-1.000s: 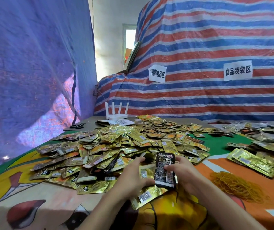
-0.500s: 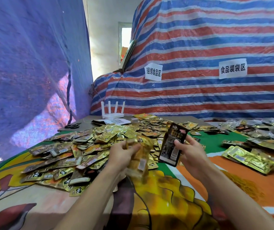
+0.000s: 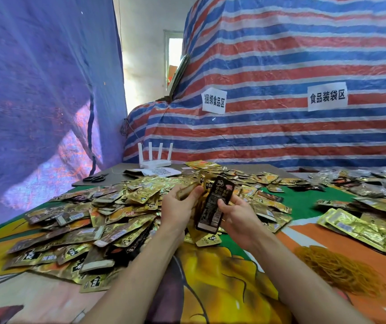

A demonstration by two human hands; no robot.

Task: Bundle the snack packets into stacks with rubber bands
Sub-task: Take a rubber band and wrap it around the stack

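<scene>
At centre frame our left hand (image 3: pixel 179 208) grips what looks like a few gold packets (image 3: pixel 188 190), blurred, while our right hand (image 3: pixel 238 213) pinches a black packet (image 3: pixel 215 204) upright. Rubber bands (image 3: pixel 334 267) lie lower right beside the loose pile (image 3: pixel 107 216).

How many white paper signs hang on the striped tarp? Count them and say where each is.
2. One white sign hangs on the striped tarp near its left edge, above the router; the other sign hangs further right, at about the same height. None looks hidden.
</scene>
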